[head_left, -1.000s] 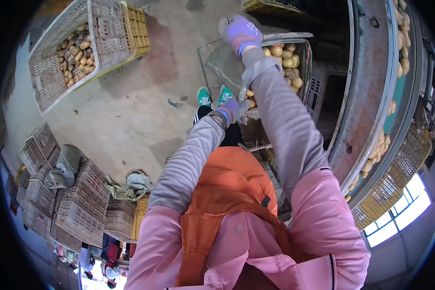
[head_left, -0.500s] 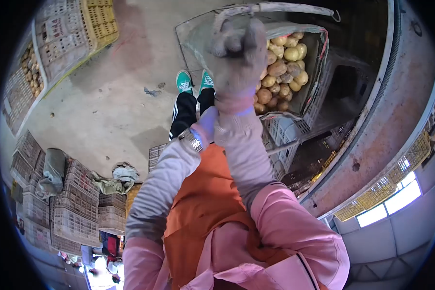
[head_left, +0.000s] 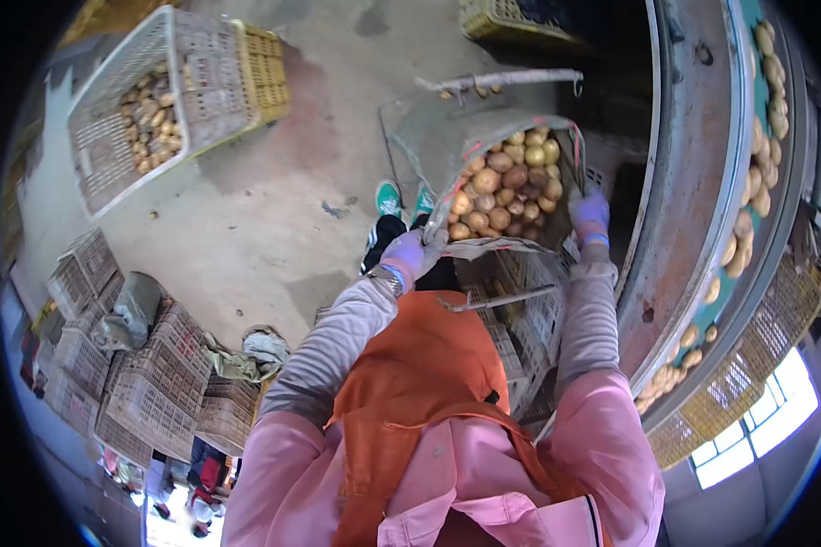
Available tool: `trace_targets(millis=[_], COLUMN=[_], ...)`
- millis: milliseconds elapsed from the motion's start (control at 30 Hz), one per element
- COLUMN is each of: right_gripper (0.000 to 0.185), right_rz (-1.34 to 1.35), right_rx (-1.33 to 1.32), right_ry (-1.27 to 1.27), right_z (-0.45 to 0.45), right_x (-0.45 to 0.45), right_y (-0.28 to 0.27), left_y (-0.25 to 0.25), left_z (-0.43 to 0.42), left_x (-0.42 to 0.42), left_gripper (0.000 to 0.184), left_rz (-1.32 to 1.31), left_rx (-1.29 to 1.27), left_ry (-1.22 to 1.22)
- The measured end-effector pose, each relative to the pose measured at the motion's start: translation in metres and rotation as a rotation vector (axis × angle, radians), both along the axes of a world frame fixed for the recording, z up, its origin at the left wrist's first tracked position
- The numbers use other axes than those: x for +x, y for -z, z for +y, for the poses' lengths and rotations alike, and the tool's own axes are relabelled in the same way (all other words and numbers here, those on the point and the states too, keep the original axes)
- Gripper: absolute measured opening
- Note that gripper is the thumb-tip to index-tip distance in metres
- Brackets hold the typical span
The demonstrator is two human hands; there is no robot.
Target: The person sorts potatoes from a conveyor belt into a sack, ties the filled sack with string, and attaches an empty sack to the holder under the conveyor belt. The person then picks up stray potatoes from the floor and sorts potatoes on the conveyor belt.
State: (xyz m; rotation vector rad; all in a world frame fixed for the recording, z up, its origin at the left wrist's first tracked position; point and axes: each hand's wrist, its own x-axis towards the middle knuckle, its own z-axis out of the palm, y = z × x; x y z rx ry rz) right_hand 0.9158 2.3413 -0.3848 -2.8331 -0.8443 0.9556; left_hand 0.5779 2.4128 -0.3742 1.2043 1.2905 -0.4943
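Note:
An upright open-mouthed sack (head_left: pixel 433 219) full of potatoes (head_left: pixel 506 187) stands in front of me. My left hand (head_left: pixel 410 253), in a thin purple glove, is closed on the sack's near left rim. At its right rim, my right hand (head_left: pixel 590 214), gloved likewise, is closed around the edge; its fingertips are partly hidden. A whitish bar (head_left: pixel 502 80) with a hook at its end lies across the far side of the sack. Another thin rod (head_left: pixel 502 299) sticks out below the near rim.
A conveyor (head_left: pixel 684 182) carrying potatoes (head_left: pixel 764 155) runs along the right. On the left stands a crate (head_left: pixel 100 137) holding more potatoes. Stacked crates (head_left: pixel 160 365) fill the lower left, and white crates (head_left: pixel 538 319) stand under the sack's near side.
My right hand, raised and blurred close to the camera before, has lowered to the sack's right rim. My left hand has moved from beside the right wrist to the left rim.

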Motion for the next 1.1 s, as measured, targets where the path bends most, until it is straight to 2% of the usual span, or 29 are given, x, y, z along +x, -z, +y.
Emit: trace_targets(millis=[33, 100, 233, 300, 333, 433, 467, 500, 567, 600, 767, 933, 967, 1033, 1100], right_gripper=[0.036, 0.035, 0.039, 0.049, 0.058, 0.064, 0.046, 0.045, 0.043, 0.042, 0.037, 0.033, 0.032, 0.03, 0.029], right_rz=[0.012, 0.037, 0.132, 0.125, 0.121, 0.162, 0.045, 0.04, 0.017, 0.014, -0.013, -0.019, -0.019, -0.009, 0.012], right_rx=[0.029, -0.084, -0.153, -0.128, -0.14, -0.051, -0.008, -0.016, -0.017, -0.004, -0.092, -0.279, -0.317, -0.394, -0.462], right_ry=[-0.009, -0.049, -0.078, -0.067, -0.044, -0.008, -0.058, -0.077, -0.158, -0.215, -0.483, -0.804, -0.882, -1.056, -1.236], right_z=[-0.001, -0.006, 0.005, 0.021, 0.026, 0.02, 0.004, 0.007, 0.005, 0.008, -0.007, -0.021, -0.023, -0.022, -0.014], right_x=[0.002, 0.002, 0.016, 0.019, 0.018, 0.026, 0.033, 0.032, 0.026, 0.019, -0.002, -0.031, -0.038, -0.06, -0.086], right_y=[-0.002, -0.008, -0.009, -0.025, -0.023, 0.027, 0.068, 0.067, 0.053, 0.051, 0.038, 0.01, 0.004, -0.007, -0.02], left_y=[-0.013, -0.026, -0.019, -0.041, -0.045, -0.019, -0.021, -0.015, 0.01, 0.01, -0.017, -0.022, -0.055, -0.085, 0.038], left_z=[0.014, 0.029, 0.048, 0.065, 0.072, 0.072, 0.08, 0.074, 0.064, 0.062, 0.036, 0.026, 0.033, 0.035, -0.021], left_x=[0.004, 0.009, 0.04, 0.058, 0.06, 0.054, 0.05, 0.048, 0.029, 0.023, 0.026, 0.005, 0.002, -0.022, -0.035], left_gripper=[0.055, 0.062, 0.07, 0.067, 0.062, 0.057, 0.055, 0.055, 0.045, 0.042, 0.028, 0.016, 0.019, 0.015, 0.018], left_rz=[0.059, 0.018, -0.079, -0.023, -0.02, 0.145, 0.183, 0.204, 0.015, -0.009, -0.07, -0.176, 0.056, 0.121, 0.086], left_rx=[0.033, 0.231, 0.461, 0.352, 0.306, 0.27, 0.172, 0.172, 0.323, 0.355, 0.206, 0.213, 0.154, 0.174, 0.315], left_ry=[-0.008, -0.053, -0.159, -0.03, 0.11, 0.21, 0.25, 0.239, 0.587, 0.638, 0.55, 0.521, 0.527, 0.506, 0.535])
